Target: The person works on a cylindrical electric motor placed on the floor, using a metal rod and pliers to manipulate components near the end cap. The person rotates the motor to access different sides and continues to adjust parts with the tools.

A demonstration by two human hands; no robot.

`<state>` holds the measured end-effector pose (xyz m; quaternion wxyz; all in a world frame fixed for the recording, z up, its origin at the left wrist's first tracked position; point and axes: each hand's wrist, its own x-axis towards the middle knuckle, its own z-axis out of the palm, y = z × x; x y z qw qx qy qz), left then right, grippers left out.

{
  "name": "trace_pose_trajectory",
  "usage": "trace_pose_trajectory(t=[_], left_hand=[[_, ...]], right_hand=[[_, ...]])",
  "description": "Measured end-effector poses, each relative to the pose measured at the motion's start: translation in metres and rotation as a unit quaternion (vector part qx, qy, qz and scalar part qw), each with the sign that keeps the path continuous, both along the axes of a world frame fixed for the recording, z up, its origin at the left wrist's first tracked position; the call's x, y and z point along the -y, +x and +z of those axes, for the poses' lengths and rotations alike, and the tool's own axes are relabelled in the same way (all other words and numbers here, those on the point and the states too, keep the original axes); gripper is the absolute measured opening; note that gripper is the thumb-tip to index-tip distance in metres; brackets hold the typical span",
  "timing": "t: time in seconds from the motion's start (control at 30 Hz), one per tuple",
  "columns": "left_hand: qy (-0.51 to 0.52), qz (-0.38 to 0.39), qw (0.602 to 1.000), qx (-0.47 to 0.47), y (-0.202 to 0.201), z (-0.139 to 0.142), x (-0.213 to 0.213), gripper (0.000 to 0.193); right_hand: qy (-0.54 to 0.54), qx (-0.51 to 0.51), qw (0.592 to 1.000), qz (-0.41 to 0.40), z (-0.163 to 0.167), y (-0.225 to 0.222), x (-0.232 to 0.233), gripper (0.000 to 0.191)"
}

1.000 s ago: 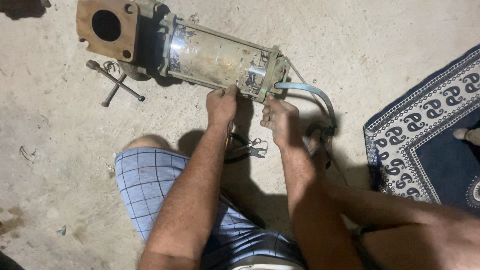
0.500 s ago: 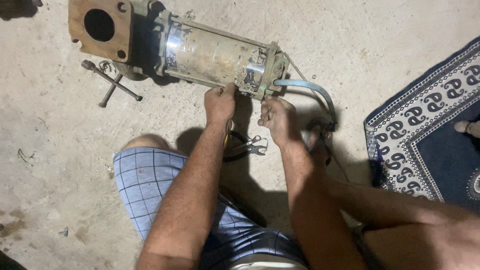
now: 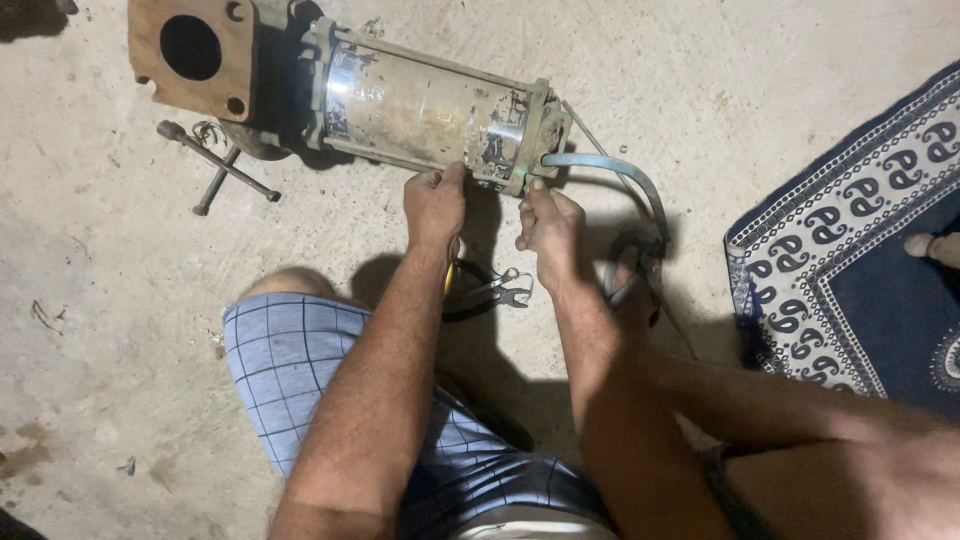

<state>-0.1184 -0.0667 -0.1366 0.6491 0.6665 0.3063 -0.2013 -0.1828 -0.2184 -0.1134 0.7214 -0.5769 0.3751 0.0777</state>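
Observation:
A worn metal pump motor [image 3: 420, 105] lies on its side on the concrete floor, with a rusty square flange [image 3: 195, 50] at its left end. My left hand [image 3: 435, 205] presses its fingers against the lower edge of the casing near the right end cap. My right hand [image 3: 548, 225] is closed at the bottom of that end cap [image 3: 535, 130], beside where a pale blue cable [image 3: 610, 170] comes out. What the fingers pinch is hidden. Pliers [image 3: 490, 292] lie on the floor between my forearms.
A cross-shaped wrench [image 3: 220, 172] lies left of the motor. A dark blue patterned rug [image 3: 850, 260] covers the floor at right, with someone's toes [image 3: 935, 245] on it. The cable coils by my right wrist [image 3: 635, 265]. My knee in checked shorts [image 3: 290, 350] is below.
The view has shifted a little. Both hands stay at the motor's right end; the right hand has edged closer to the end cap.

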Motion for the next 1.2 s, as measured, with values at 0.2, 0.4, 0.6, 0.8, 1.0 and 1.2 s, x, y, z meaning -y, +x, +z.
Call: trace_pose_trajectory(t=[0.2, 0.4, 0.6, 0.8, 1.0, 1.2], left_hand=[[0.004, 0.009, 1.000, 0.022, 0.001, -0.002, 0.004, 0.035], [0.006, 0.011, 0.999, 0.037, -0.002, -0.011, 0.003, 0.035], [0.011, 0.018, 0.999, 0.036, -0.001, -0.012, 0.004, 0.036], [0.011, 0.013, 0.999, 0.029, 0.000, -0.004, 0.003, 0.035], [0.004, 0.001, 1.000, -0.014, 0.002, 0.001, 0.003, 0.031], [0.005, 0.004, 1.000, 0.003, 0.001, -0.002, 0.003, 0.033]], right_hand=[[0.020, -0.027, 0.998, -0.056, 0.010, 0.005, 0.001, 0.013], [0.011, -0.001, 0.998, -0.056, -0.002, 0.004, -0.002, 0.019], [0.108, -0.053, 0.990, -0.074, 0.000, 0.002, 0.003, 0.027], [0.088, -0.028, 0.994, -0.065, 0.002, 0.005, 0.001, 0.022], [0.044, 0.002, 0.998, -0.048, -0.002, 0.002, -0.002, 0.028], [0.069, -0.010, 0.996, -0.050, 0.002, 0.001, 0.001, 0.029]])
